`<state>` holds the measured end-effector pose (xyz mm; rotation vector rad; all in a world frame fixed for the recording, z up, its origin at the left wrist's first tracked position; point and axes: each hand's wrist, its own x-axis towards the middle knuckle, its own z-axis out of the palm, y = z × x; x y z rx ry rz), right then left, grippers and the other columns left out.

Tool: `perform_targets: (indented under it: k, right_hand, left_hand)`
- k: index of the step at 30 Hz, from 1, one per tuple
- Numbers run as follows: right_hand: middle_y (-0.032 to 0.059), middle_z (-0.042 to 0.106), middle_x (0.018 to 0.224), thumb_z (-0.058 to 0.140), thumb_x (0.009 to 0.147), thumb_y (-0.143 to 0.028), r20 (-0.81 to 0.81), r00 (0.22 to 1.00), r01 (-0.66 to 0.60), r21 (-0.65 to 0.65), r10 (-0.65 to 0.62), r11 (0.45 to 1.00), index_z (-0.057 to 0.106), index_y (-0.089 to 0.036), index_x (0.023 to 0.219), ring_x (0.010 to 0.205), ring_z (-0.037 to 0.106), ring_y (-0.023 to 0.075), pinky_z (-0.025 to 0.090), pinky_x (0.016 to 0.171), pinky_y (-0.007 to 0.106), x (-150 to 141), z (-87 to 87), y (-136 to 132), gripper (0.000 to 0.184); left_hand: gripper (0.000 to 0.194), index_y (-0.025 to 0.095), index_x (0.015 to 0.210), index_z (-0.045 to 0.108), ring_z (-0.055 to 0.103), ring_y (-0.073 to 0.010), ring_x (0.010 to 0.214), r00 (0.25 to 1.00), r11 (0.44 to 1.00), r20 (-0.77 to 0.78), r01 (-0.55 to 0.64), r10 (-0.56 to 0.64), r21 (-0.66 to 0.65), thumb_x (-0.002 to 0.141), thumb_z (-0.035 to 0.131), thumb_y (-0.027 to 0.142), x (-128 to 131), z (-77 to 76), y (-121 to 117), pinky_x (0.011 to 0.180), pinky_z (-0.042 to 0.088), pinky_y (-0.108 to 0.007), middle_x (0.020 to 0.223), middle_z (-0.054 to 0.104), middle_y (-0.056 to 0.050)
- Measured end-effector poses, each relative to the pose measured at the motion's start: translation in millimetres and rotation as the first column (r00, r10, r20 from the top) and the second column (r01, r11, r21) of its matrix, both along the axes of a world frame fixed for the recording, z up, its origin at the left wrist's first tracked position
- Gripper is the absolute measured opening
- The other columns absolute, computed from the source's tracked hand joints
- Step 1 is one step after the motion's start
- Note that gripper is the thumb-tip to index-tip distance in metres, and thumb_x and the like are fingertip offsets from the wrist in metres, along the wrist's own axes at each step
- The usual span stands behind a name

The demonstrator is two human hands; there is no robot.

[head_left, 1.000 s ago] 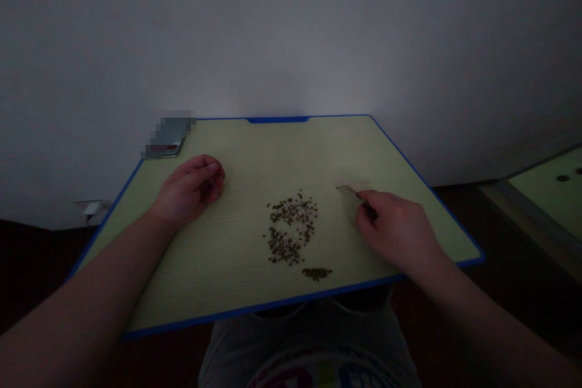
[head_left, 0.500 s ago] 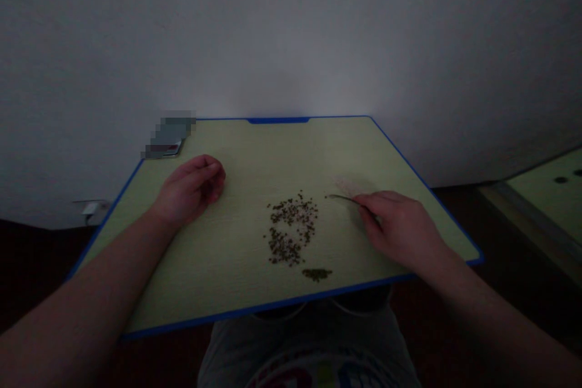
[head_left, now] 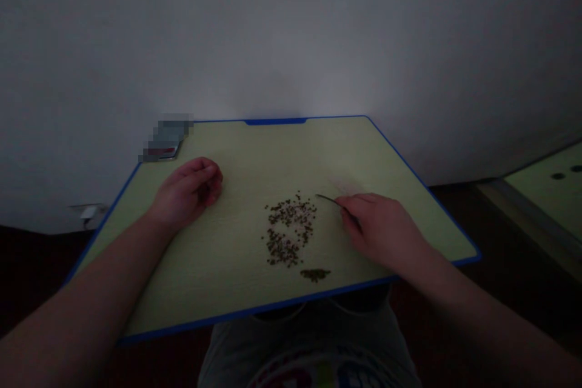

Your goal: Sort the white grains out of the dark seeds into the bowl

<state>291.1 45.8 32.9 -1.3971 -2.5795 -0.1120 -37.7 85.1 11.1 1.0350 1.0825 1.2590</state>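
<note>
My right hand (head_left: pixel 379 227) pinches a pair of thin metal tweezers (head_left: pixel 328 199), their tip pointing left, near the upper right edge of a loose spread of small dark beans mixed with pale grains (head_left: pixel 284 250). Nearer to me lies a small heap of greenish beans (head_left: pixel 315 274). A faint patch of pale grains (head_left: pixel 346 185) lies just beyond my right hand, partly hidden by it. My left hand (head_left: pixel 191 189) rests on its side on the table left of the spread, fingers curled in and nothing visible in them.
A small folding table (head_left: pixel 245 163) with a blue rim carries everything and stands near a pale wall (head_left: pixel 282 30). A blurred-out flat device (head_left: pixel 166 139) sits at its far left corner. A white plug (head_left: pixel 89 212) is at the wall on the left.
My right hand has moved left with the tweezers, bringing the tip close to the mixed spread. The left hand stays where it was; the view has shifted slightly.
</note>
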Motion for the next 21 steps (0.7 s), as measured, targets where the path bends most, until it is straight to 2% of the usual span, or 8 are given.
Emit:
perform_targets:
  k: [5,9,12,15,19,21]
  right_hand:
    - [0.0083,0.073,0.086,0.049,0.088,-0.017,-0.078,0.997,0.030,0.075,-0.025,0.997,0.068,-0.012,0.102,0.075,0.067,0.0213,0.052,0.070,0.034,14,-6.0,-25,0.024]
    - [0.0092,0.072,0.082,0.048,0.089,-0.016,-0.125,0.990,-0.042,0.169,0.063,0.985,0.066,-0.007,0.107,0.068,0.065,0.0201,0.053,0.064,0.034,7,-10.3,-52,0.028]
    - [0.0087,0.070,0.077,0.046,0.089,-0.014,-0.121,0.979,-0.143,0.168,0.164,0.975,0.066,-0.005,0.107,0.065,0.063,0.0190,0.053,0.061,0.032,-5,-13.8,-66,0.029]
    - [0.0090,0.069,0.077,0.047,0.088,-0.013,-0.079,0.981,-0.162,0.160,0.176,0.974,0.066,-0.004,0.107,0.066,0.062,0.0198,0.054,0.061,0.033,-6,-17.4,-66,0.028]
    - [0.0107,0.069,0.081,0.048,0.088,-0.012,-0.043,0.997,-0.058,0.204,0.068,0.977,0.066,-0.004,0.108,0.069,0.062,0.0210,0.055,0.064,0.035,3,-19.9,-56,0.027]
    - [0.0109,0.069,0.080,0.049,0.088,-0.012,-0.042,0.997,-0.058,0.219,0.069,0.974,0.066,-0.004,0.108,0.068,0.062,0.0210,0.055,0.063,0.036,4,-20.0,-55,0.027]
  left_hand:
    - [0.012,0.016,0.072,0.053,0.046,-0.0080,0.041,1.000,1.000,0.004,0.005,-0.005,0.009,0.077,0.062,0.021,-2,-1.7,1,0.036,0.031,-0.019,0.056,0.056,0.001]
    - [0.012,0.016,0.072,0.053,0.046,-0.0077,0.040,1.000,1.000,-0.006,-0.001,0.001,0.011,0.077,0.062,0.022,-2,-2.5,2,0.034,0.031,-0.018,0.056,0.056,0.001]
    - [0.010,0.016,0.071,0.053,0.047,-0.0077,0.039,1.000,1.000,-0.010,-0.016,0.016,0.007,0.077,0.059,0.020,-2,-3.6,2,0.034,0.032,-0.017,0.055,0.056,0.002]
    - [0.010,0.016,0.070,0.054,0.046,-0.0076,0.038,1.000,1.000,-0.004,-0.018,0.018,0.023,0.077,0.059,0.020,-2,-4.8,3,0.033,0.032,-0.017,0.055,0.056,0.001]
    - [0.009,0.016,0.070,0.055,0.047,-0.0081,0.039,1.000,1.000,0.005,-0.009,0.009,0.027,0.077,0.060,0.020,-2,-5.2,3,0.033,0.033,-0.017,0.056,0.057,0.001]
    - [0.009,0.016,0.071,0.056,0.047,-0.0081,0.039,1.000,1.000,0.006,-0.012,0.012,0.024,0.077,0.060,0.020,-2,-4.8,2,0.033,0.033,-0.017,0.056,0.057,0.001]
